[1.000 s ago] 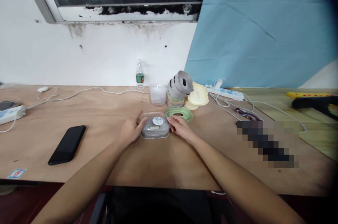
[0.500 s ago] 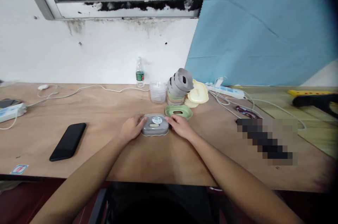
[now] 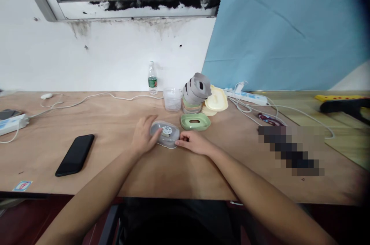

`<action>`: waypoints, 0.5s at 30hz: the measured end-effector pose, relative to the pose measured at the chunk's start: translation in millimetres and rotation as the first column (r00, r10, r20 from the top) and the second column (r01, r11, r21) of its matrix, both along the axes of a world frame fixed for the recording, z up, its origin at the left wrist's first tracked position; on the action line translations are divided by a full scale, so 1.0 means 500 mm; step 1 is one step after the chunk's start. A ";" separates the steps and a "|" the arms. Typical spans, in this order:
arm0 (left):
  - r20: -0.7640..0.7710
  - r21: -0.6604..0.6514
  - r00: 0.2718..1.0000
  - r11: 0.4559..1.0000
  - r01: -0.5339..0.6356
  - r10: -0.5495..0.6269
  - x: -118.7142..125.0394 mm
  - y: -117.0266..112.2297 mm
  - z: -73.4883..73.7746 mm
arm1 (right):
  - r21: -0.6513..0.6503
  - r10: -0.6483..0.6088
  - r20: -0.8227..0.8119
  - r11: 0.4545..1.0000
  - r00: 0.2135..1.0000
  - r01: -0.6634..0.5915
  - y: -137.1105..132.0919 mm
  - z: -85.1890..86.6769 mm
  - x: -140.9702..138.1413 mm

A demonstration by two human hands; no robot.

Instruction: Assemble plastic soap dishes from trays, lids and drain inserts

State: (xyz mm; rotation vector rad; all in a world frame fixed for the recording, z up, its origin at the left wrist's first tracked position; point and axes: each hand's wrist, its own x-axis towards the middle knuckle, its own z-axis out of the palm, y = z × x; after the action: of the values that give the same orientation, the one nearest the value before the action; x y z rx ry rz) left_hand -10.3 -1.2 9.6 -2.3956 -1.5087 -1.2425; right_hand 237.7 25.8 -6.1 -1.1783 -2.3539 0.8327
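Grey plastic box (image 3: pixel 165 134) with a clear lid sits tilted between your hands on the worktop (image 3: pixel 115 121). Your left hand (image 3: pixel 143 137) grips its left end, fingers curled over the lid. Your right hand (image 3: pixel 193 143) pinches its right edge. Just beyond your right hand lies a green tray (image 3: pixel 195 121); behind it stand stacked trays (image 3: pixel 196 94). Well left of your left hand lies a black phone (image 3: pixel 75 155).
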 end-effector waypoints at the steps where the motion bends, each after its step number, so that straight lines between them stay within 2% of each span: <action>1: -0.057 -0.025 0.997 0.998 0.055 -0.057 0.017 -0.009 0.002 | -0.001 0.001 -0.003 1.000 1.000 -0.001 0.000 0.000 -0.001; 4: -0.254 -0.120 0.943 0.974 0.190 -0.215 0.057 -0.018 0.001 | 0.014 0.002 -0.002 1.000 1.000 -0.002 0.001 -0.001 -0.001; 7: -0.346 -0.148 0.908 0.970 0.194 -0.235 0.055 -0.002 -0.005 | 0.050 -0.017 -0.014 0.999 1.000 0.018 0.002 -0.001 0.002; 11: -0.370 -0.128 0.925 0.991 0.038 -0.083 -0.004 0.038 -0.012 | 0.087 -0.058 -0.055 0.994 0.997 0.063 0.002 0.002 0.005; 13: -0.379 -0.110 0.924 0.988 -0.107 0.057 -0.043 0.060 -0.018 | 0.098 -0.068 -0.067 0.992 0.995 0.074 0.003 0.003 0.007; 15: -0.386 -0.094 0.892 0.952 -0.290 0.233 -0.081 0.082 -0.027 | 0.102 -0.070 -0.079 0.992 0.994 0.077 0.004 0.003 0.008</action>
State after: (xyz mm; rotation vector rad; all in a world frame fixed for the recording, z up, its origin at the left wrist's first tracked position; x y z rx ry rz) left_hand -51.1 39.9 -3.8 -2.2395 -1.7693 -0.5979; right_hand 241.7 27.7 -4.6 -1.1629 -2.2504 0.7075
